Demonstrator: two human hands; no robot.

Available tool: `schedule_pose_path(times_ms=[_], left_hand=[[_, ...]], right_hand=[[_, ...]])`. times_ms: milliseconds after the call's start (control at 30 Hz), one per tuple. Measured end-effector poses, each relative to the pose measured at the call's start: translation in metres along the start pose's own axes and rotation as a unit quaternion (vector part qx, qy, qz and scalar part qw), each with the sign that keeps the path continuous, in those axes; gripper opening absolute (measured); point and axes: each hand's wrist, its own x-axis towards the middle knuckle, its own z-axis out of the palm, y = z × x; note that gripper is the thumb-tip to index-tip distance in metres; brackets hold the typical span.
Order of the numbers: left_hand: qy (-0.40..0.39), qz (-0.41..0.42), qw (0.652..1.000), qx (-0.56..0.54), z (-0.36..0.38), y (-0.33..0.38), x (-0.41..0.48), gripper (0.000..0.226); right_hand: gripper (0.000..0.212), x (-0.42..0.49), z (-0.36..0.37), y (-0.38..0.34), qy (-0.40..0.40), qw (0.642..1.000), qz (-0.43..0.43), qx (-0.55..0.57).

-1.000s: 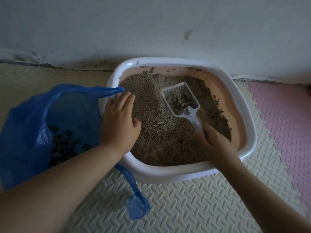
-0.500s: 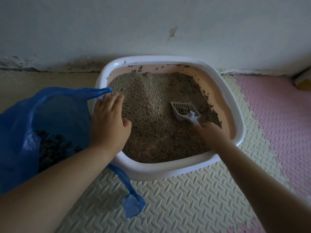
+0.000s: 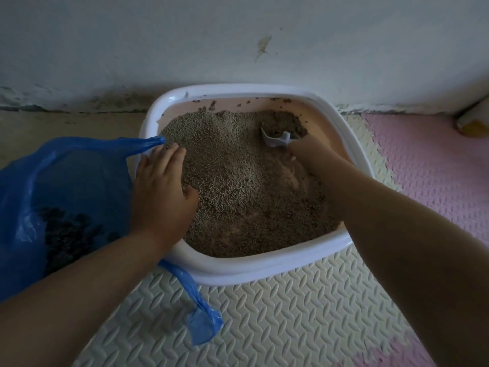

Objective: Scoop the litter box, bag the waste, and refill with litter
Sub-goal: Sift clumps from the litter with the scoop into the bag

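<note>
A white-rimmed litter box (image 3: 264, 266) with pink inner walls stands against the wall, full of grey-brown litter (image 3: 232, 176). My right hand (image 3: 307, 149) grips the handle of a white slotted scoop (image 3: 276, 139), whose blade is dug into the litter at the far right of the box. My left hand (image 3: 161, 189) lies on the box's left rim with fingers straight, holding down the edge of a blue plastic bag (image 3: 66, 192). Dark clumps of waste (image 3: 71, 229) sit inside the bag.
The box sits on a cream embossed foam mat (image 3: 277, 319), with a pink mat (image 3: 434, 165) to the right. A stained white wall (image 3: 238, 43) runs behind. A pale rounded object (image 3: 473, 120) lies at the far right by the wall.
My right hand has pushed the scoop away to the box's far right corner and dug it into the litter. My left hand and the bag have stayed in place.
</note>
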Motion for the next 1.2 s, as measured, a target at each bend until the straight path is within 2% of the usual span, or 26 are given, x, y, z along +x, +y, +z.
schedule_pose_path(times_ms=[100, 200, 500, 633, 867, 1200], left_hand=[[0.002, -0.003, 1.0, -0.004, 0.0, 0.001, 0.0, 0.062], [0.005, -0.009, 1.0, -0.008, -0.001, 0.002, -0.001, 0.062], [0.011, -0.004, 1.0, -0.006, -0.001, 0.001, -0.001, 0.06], [0.019, 0.002, 1.0, 0.002, -0.001, 0.001, 0.0, 0.06], [0.012, 0.006, 1.0, 0.001, -0.002, 0.002, 0.0, 0.061], [0.006, 0.002, 1.0, 0.001, -0.001, 0.001, -0.001, 0.061]], right_hand=[[0.047, -0.008, 0.009, 0.01, 0.004, 0.999, -0.036, -0.03], [0.038, -0.017, 0.029, 0.03, 0.038, 0.995, -0.059, -0.065], [0.037, -0.053, 0.043, 0.043, 0.05, 0.99, -0.119, 0.051], [0.035, -0.089, 0.036, 0.054, 0.07, 0.981, -0.179, 0.04], [0.036, -0.119, 0.039, 0.073, 0.111, 0.976, -0.18, 0.052], [0.029, -0.124, 0.043, 0.073, 0.099, 0.971, -0.217, 0.024]])
